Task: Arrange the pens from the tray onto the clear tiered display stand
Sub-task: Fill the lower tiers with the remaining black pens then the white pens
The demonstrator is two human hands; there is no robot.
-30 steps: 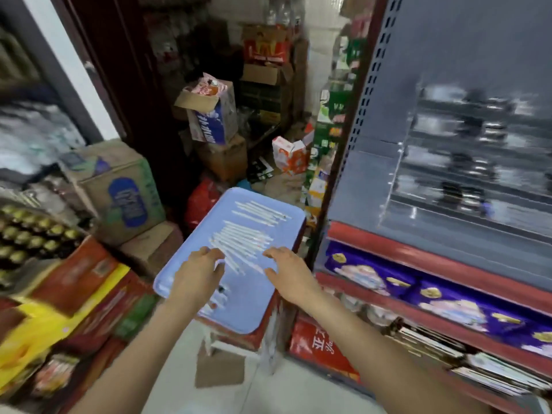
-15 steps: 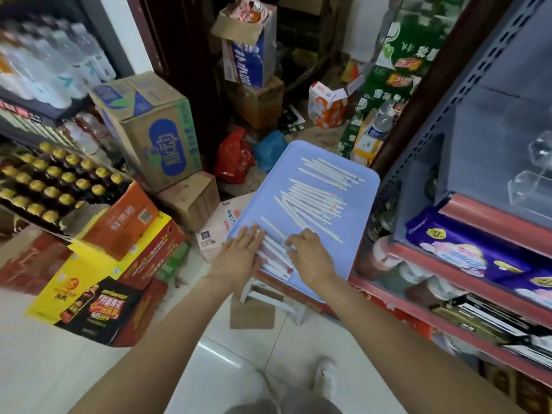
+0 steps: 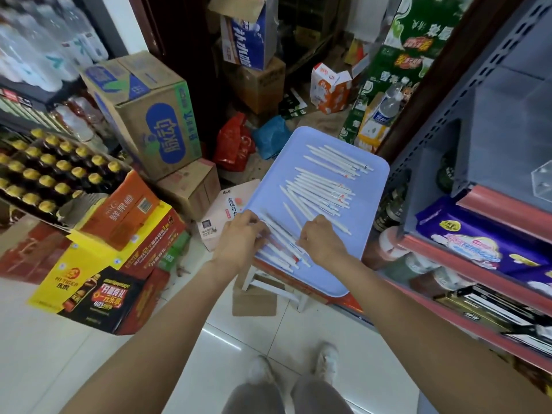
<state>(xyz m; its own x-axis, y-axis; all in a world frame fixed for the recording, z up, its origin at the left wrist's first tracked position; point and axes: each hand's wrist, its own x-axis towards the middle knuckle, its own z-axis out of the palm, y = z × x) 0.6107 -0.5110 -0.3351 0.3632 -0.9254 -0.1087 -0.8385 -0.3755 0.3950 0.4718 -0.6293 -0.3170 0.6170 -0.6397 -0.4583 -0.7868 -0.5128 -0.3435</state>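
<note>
Two hands are seen from above over the near end of a pale blue tray (image 3: pixel 369 186). The left hand (image 3: pixel 242 239) is curled onto a loose bundle of white pens (image 3: pixel 282 243), gathering them; the right hand (image 3: pixel 321 237) is also curled, knuckles up, and whether a pen is pinched cannot be told. The pens are judged light, stiff and smooth, likely to roll, so mid-barrel is where they are best taken. Roughly forty are counted, in three loose groups. One corner of the clear stand (image 3: pixel 542 179) is glimpsed on the shelf at the right.
</note>
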